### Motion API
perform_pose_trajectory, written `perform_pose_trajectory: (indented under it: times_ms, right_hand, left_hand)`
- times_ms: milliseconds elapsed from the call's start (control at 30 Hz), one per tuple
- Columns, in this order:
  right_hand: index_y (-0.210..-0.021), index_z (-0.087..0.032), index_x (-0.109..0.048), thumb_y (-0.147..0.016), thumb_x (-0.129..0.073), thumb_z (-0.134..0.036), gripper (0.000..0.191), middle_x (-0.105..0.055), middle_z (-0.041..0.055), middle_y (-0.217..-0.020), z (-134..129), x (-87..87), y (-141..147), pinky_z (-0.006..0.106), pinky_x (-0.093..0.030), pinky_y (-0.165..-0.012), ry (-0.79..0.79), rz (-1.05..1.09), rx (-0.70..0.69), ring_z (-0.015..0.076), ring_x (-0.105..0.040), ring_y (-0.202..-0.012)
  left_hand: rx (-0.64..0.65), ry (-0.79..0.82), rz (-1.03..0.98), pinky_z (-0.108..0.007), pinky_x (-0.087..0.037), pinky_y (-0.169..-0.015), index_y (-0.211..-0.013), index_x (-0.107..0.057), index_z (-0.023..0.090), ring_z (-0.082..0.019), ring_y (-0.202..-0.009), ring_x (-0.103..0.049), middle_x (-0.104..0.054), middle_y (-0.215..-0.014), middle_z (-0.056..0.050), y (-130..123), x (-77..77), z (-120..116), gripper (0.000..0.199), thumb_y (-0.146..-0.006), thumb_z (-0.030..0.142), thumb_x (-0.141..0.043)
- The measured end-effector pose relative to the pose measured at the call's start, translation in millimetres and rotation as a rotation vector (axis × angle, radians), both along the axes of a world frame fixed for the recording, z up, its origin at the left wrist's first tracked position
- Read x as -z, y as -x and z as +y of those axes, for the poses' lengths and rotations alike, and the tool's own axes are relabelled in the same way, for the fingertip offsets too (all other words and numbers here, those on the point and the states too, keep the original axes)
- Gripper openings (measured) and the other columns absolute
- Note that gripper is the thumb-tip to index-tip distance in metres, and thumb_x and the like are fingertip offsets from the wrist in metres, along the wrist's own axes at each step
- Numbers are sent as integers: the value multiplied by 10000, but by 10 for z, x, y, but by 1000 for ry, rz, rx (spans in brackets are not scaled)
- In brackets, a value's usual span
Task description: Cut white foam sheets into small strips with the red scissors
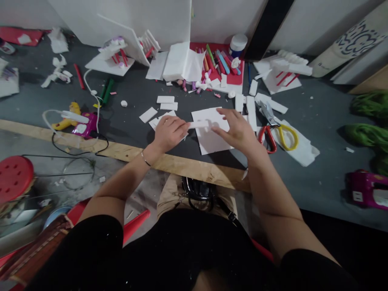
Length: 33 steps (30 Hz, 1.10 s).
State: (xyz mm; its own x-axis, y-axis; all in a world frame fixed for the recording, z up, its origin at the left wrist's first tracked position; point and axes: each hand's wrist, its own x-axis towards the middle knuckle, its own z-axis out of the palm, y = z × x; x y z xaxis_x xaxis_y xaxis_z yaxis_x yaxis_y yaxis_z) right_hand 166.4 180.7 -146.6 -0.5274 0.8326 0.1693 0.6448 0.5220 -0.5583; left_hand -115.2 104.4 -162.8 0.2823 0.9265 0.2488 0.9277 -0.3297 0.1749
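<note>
Left hand [169,133] pinching narrow white foam strip [198,125] above rectangular white foam sheet [209,139]; right hand [238,130] spread, fingers over sheet, just beside strip's end; red-and-yellow-handled steel scissors [268,117] right of sheet.

Your left hand [169,132] holds a white foam strip [198,124] over a foam sheet [209,139]. Your open right hand [238,130] is beside red and yellow scissors [275,137].

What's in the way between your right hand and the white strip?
Nothing visible is in the way. The white strip sticks out from the left hand toward the right hand, and its end is close to those fingers, above the white sheet.
</note>
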Motion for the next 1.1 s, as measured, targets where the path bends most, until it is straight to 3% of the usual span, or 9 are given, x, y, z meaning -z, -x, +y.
perform_pose_trajectory:
  times_ms: [133, 233, 300, 367, 467, 533, 767, 933, 1100]
  right_hand:
    - [-1561, -260, -622, -1010, -656, -442, 581, -745, 174, -1457, -27, 157, 215, 585, -569, -1132, 102, 61, -195, 389, -681, -1349]
    - [-1494, -224, -683, -1054, -580, -405, 487, -784, 176, -1339, -36, 265, 270, 541, -586, -1102, 134, 75, -235, 364, -715, -1275]
    - [-1457, -198, -712, -1066, -558, -403, 468, -784, 186, -1287, -23, 331, 263, 523, -593, -1089, 106, 100, -225, 359, -726, -1242]
    - [-1451, -182, -716, -1067, -561, -412, 473, -781, 187, -1246, 10, 407, 240, 506, -615, -1041, 75, 126, -196, 347, -745, -1166]
    - [-1454, -188, -712, -1059, -591, -419, 474, -781, 163, -1196, 74, 536, 219, 473, -643, -926, 42, 157, -134, 283, -753, -928]
    - [-1443, -203, -719, -1046, -618, -419, 463, -781, 144, -1181, 99, 612, 227, 451, -646, -871, 24, 173, -90, 240, -724, -814]
    - [-1439, -222, -717, -1002, -674, -337, 454, -770, 130, -1232, 54, 698, 266, 457, -642, -870, 9, 185, -11, 218, -703, -790]
    - [-1419, -217, -724, -955, -721, -298, 472, -783, 103, -1170, 101, 693, 247, 449, -630, -855, 23, 174, 35, 202, -672, -744]
    - [-1395, -203, -734, -915, -745, -277, 485, -798, 104, -1161, 6, 670, 134, 447, -632, -845, 77, 156, 33, 200, -678, -740]
  left_hand:
    - [89, 0, -22, -532, -534, -1096, -1293, -788, 309, -266, -1253, -731, -852, -1215, -74, -179, 63, -46, 435, -1175, 350, -371]
    - [73, 4, -28, -561, -473, -1217, -1373, -749, 320, -279, -1381, -683, -809, -1368, -77, -106, 94, -83, 411, -1168, 428, -410]
    - [-35, -1, -43, -624, -350, -1333, -1511, -664, 335, -328, -1546, -567, -709, -1562, -89, 63, 100, -109, 498, -1132, 582, -457]
    - [-257, -7, -92, -687, -211, -1394, -1648, -541, 294, -395, -1686, -377, -536, -1742, -130, 291, 113, -118, 724, -1084, 733, -431]
    - [-599, 101, -199, -733, -162, -1393, -1730, -403, 92, -467, -1738, -221, -330, -1835, -254, 600, 177, -66, 1010, -1055, 831, -268]
    - [-643, 217, -206, -740, -169, -1389, -1734, -374, 47, -476, -1735, -228, -326, -1825, -290, 703, 240, 12, 1059, -1045, 837, -227]
    - [-392, 229, -179, -729, -157, -1386, -1751, -403, 234, -444, -1751, -199, -331, -1849, -204, 496, 276, 240, 956, -1033, 857, -304]
    - [-71, 222, -76, -790, -71, -1366, -1716, -482, 285, -496, -1735, -206, -360, -1838, -194, 263, 208, 192, 1019, -934, 938, -500]
    - [-64, 136, -7, -793, -91, -1371, -1602, -627, 359, -471, -1720, -279, -468, -1785, -149, 443, 87, 201, 707, -1015, 752, -592]
